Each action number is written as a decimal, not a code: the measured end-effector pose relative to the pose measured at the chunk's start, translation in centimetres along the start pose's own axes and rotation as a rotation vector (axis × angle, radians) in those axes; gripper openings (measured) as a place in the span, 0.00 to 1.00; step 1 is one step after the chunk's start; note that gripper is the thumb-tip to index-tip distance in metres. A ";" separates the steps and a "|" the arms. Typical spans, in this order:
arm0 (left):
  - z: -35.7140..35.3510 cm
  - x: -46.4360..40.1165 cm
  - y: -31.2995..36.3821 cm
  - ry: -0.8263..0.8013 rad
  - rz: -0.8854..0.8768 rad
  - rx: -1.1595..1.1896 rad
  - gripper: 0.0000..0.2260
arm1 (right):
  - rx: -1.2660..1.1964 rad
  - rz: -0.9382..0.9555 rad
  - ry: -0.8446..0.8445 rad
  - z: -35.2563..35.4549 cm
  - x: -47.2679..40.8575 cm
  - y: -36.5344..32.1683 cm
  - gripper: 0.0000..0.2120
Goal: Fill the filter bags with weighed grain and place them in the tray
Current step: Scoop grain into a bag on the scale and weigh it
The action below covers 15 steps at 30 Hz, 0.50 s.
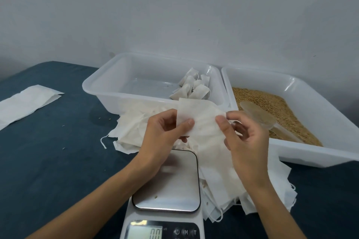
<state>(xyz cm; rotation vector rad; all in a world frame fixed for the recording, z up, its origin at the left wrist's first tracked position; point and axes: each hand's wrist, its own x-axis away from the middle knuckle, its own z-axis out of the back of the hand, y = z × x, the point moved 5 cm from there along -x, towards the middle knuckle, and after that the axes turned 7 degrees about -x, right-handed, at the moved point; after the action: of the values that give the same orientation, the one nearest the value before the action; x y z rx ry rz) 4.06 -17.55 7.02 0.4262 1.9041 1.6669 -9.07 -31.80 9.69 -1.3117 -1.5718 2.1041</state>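
Both hands hold an empty white filter bag (202,120) above the kitchen scale (169,184). My left hand (165,132) pinches its left edge with the thumb on top. My right hand (244,137) pinches the right edge. A loose heap of empty bags (132,132) lies behind and to the right of the scale. The white tray (116,79) at the back holds several filled bags (192,87) in its right corner. A second tray (318,103) on the right holds grain (275,103) with a clear scoop (260,116) lying in it.
The scale's display (144,232) reads 0.0, and a grain or two lies on its steel platform. A flat white bag packet (25,101) rests at the far left of the dark blue table (48,161). A few stray grains are scattered near the left tray.
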 end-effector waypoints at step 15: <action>0.4 -0.4 0.0 0.073 0.002 0.020 0.10 | -0.185 -0.105 -0.032 0.2 -0.2 0.3 0.14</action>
<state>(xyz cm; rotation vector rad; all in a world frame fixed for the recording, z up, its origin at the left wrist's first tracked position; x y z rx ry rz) 4.62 -17.44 7.04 0.3804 1.9746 1.6871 -8.96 -32.17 9.57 -1.2253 -1.8437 1.9674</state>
